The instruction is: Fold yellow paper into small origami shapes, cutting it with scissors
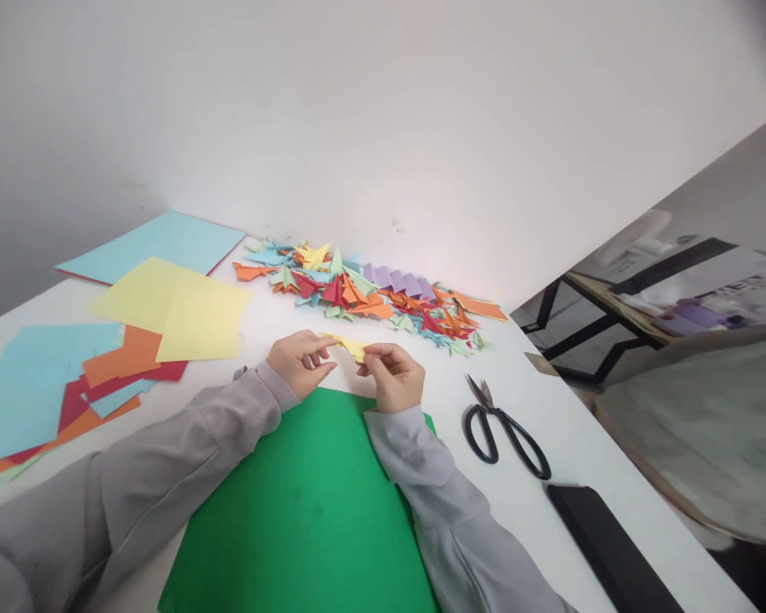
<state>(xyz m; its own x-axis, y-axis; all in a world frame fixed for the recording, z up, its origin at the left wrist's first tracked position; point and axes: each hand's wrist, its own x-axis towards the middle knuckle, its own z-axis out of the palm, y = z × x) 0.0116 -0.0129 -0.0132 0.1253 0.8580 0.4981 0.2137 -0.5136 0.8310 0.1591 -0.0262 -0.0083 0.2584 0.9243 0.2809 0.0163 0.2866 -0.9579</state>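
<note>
A small folded yellow paper piece (353,347) is held up between my two hands, just beyond the far edge of a green sheet (306,502). At its left end is my left hand (300,362), the index finger lying along the paper and the thumb lower, apart from it. My right hand (396,375) pinches the right end between thumb and fingers. The exact shape of the fold is partly hidden by the fingers. Behind my hands lies a long heap of folded paper pieces (341,289) in orange, red, yellow, blue, green and purple.
Black-handled scissors (494,426) lie partly open right of my right hand, with a black flat object (613,545) nearer. Yellow sheets (191,311), blue sheets (22,400) and orange pieces (128,353) spread at left. A white wall (383,128) borders the table's back.
</note>
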